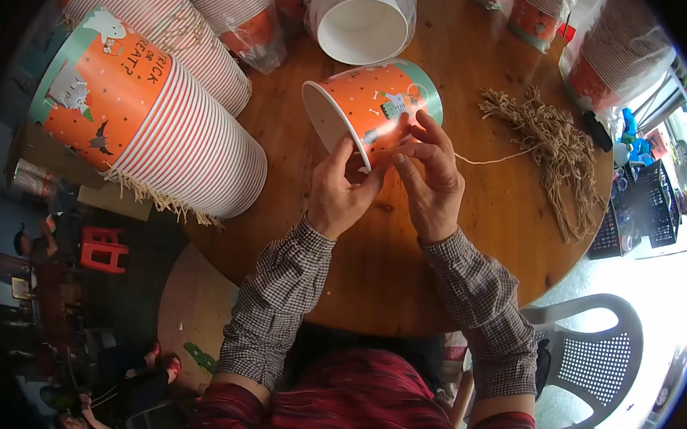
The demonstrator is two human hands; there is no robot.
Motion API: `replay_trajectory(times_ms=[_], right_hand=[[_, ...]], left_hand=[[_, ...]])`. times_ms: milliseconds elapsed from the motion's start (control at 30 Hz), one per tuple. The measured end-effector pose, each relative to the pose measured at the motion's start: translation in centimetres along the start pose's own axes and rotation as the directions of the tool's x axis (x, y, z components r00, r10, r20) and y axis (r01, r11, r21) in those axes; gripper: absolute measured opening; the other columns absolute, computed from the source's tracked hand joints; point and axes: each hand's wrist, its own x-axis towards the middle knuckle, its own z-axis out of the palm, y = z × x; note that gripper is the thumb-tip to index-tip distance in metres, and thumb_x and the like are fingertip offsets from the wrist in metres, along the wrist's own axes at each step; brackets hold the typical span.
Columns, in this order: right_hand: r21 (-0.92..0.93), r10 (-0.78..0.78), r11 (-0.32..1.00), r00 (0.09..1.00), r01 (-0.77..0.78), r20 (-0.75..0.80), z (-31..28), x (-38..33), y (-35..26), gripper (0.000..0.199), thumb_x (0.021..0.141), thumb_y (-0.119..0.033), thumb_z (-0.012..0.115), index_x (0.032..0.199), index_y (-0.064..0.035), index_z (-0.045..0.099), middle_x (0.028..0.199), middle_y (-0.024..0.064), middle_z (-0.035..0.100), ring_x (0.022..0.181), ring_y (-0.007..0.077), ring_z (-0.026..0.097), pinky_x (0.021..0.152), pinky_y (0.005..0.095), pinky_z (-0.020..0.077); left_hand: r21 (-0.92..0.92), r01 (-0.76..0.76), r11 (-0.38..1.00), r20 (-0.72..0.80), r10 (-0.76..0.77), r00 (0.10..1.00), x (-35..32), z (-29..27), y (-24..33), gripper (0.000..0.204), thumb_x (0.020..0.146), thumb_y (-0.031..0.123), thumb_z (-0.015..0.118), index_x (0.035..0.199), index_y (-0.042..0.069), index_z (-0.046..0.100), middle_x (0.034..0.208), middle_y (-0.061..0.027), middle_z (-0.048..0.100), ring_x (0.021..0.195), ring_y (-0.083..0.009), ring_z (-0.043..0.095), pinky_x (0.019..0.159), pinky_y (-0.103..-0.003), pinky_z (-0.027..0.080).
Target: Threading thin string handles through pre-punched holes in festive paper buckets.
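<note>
Visibly, lettering (145, 60) on bucket stack (192, 140); left hand (337, 197) on orange bucket (381, 92)

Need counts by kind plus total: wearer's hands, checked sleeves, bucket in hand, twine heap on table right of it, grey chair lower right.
Hands: 2 (left hand, right hand)
Checked sleeves: 2 (left sleeve, right sleeve)
Orange bucket: 1
Twine heap: 1
Grey chair: 1
Total: 7
</note>
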Motion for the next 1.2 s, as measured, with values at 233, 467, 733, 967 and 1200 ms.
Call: replay_trajectory(times_ms=[233,467,733,967,1200], right_hand=[[-0.088,-0.021,0.996,1.000,0.022,0.008,0.1,0.2,-0.4,0.012,0.080,-0.004,0.069,0.091,-0.0040,0.065,0.132,0.0132,0.048,0.114,0.0245,0.054,0.094,0.0355,0.0465],[-0.152,-0.064,0.986,0.997,0.070,0.041,0.2,0.2,-0.5,0.015,0.078,-0.004,0.070,0.092,-0.0037,0.065,0.131,0.0129,0.049,0.113,0.0254,0.054,0.092,0.0356,0.0480],[-0.253,-0.095,0.960,0.990,0.119,0.102,0.1,0.7,-1.5,0.016,0.076,-0.001,0.070,0.090,-0.0037,0.064,0.126,0.0125,0.052,0.110,0.0242,0.055,0.090,0.0348,0.0492],[-0.301,-0.107,0.943,0.985,0.143,0.133,0.8,0.5,-1.0,0.017,0.076,0.003,0.068,0.091,-0.0026,0.063,0.121,0.0137,0.056,0.107,0.0249,0.058,0.088,0.0342,0.0487],[-0.336,-0.096,0.929,0.979,0.154,0.181,1.3,0.4,0.4,0.013,0.083,0.003,0.063,0.095,0.0012,0.061,0.118,0.0149,0.060,0.105,0.0228,0.060,0.086,0.0318,0.0502]], left_hand=[[-0.049,-0.034,0.998,-0.024,0.033,0.999,0.1,0.2,-0.2,0.044,0.082,0.000,0.065,0.123,-0.001,0.048,0.106,-0.0121,0.064,0.092,-0.0172,0.066,0.072,-0.026,0.056],[-0.093,-0.027,0.995,-0.008,0.026,1.000,0.3,0.4,-0.3,0.044,0.082,0.000,0.065,0.123,-0.001,0.047,0.107,-0.0118,0.064,0.094,-0.0170,0.065,0.074,-0.027,0.056],[0.104,-0.180,0.978,0.038,0.177,0.983,-0.1,-0.2,0.9,0.031,0.084,-0.001,0.057,0.114,-0.003,0.053,0.102,-0.0117,0.063,0.087,-0.0194,0.066,0.073,-0.029,0.055],[0.056,-0.102,0.993,-0.093,0.107,0.990,-0.5,-0.6,-0.9,0.010,0.086,0.003,0.052,0.092,-0.002,0.059,0.070,-0.0111,0.059,0.063,-0.0186,0.060,0.056,-0.031,0.047],[0.204,-0.115,0.972,-0.157,0.149,0.976,-0.4,-0.1,-2.9,0.016,0.082,0.002,0.059,0.098,0.000,0.060,0.079,-0.0175,0.065,0.070,-0.0280,0.066,0.061,-0.032,0.051]])
